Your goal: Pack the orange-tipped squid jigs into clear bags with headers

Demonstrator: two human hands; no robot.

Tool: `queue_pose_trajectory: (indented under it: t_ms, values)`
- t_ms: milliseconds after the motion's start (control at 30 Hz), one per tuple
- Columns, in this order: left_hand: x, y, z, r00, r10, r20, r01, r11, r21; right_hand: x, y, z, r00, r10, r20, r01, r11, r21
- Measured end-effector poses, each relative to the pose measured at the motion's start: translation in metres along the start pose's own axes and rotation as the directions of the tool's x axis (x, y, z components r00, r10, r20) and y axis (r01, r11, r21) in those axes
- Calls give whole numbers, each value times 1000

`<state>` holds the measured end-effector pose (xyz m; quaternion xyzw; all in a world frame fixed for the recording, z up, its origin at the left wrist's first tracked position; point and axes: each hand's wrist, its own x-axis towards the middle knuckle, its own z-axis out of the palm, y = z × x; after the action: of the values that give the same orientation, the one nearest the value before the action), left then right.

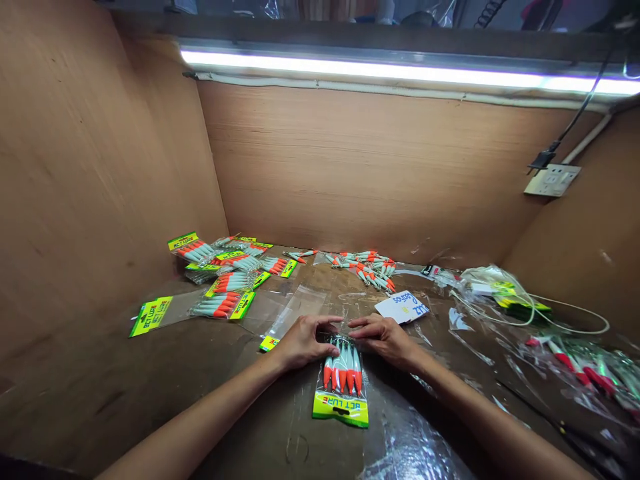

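A clear plastic bag of orange-and-white fishing lures (343,377) with a yellow-green header card lies on the brown worktop in front of me. My left hand (303,340) and my right hand (383,337) both rest on the bag's far end, fingers pinched together on its open edge. An empty clear bag with a header card (285,320) lies just left of my left hand. A small white card with blue handwriting (404,307) lies just beyond my right hand.
Several packed lure bags (227,273) are piled at the back left, one empty header bag (153,315) nearer. Loose lures (367,267) lie at the back centre. Plastic bags, cord and more lures (575,353) clutter the right. A wall socket (551,180) sits on the wooden wall.
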<state>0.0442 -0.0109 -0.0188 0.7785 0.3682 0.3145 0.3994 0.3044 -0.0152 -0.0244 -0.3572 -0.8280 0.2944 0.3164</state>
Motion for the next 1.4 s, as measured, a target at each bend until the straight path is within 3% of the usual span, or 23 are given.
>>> queue_pose_trajectory:
  t_ms: [233,367,467,533,667,800,900,1033,1133,1267,1400]
  values:
    - [-13,-4,3,976,202,77,-215,941,260,-22,-5,1,981,-194,11,181,890,-419]
    - [-33,2,-8,934,225,277,-343,784,518,-29,-8,-6,917,-366,156,381,695,-610]
    - [-46,5,-17,895,166,413,-407,682,608,-39,-13,-11,884,-376,279,461,593,-661]
    - [-48,5,-18,910,126,396,-370,680,633,-45,-17,-13,887,-346,307,460,600,-654]
    - [-31,4,-9,978,65,200,-185,719,670,-49,-24,-8,931,-299,208,362,696,-620]
    - [-18,10,4,947,119,299,-296,692,659,-49,-28,-2,949,-278,150,313,773,-552]
    - [-31,13,6,943,129,308,-313,661,682,-52,-31,-1,956,-246,158,292,802,-520]
    - [-65,11,-9,952,96,292,-283,644,711,-55,-31,-2,960,-221,170,277,815,-510]
    - [-75,11,-21,978,87,188,-199,651,732,-54,-29,-3,960,-224,168,279,826,-490]
    - [-50,15,-16,999,42,-18,-18,715,699,-53,-31,0,959,-236,157,283,839,-465]
    - [-12,19,6,990,16,140,-98,794,600,-56,-32,-2,960,-247,131,280,840,-465]
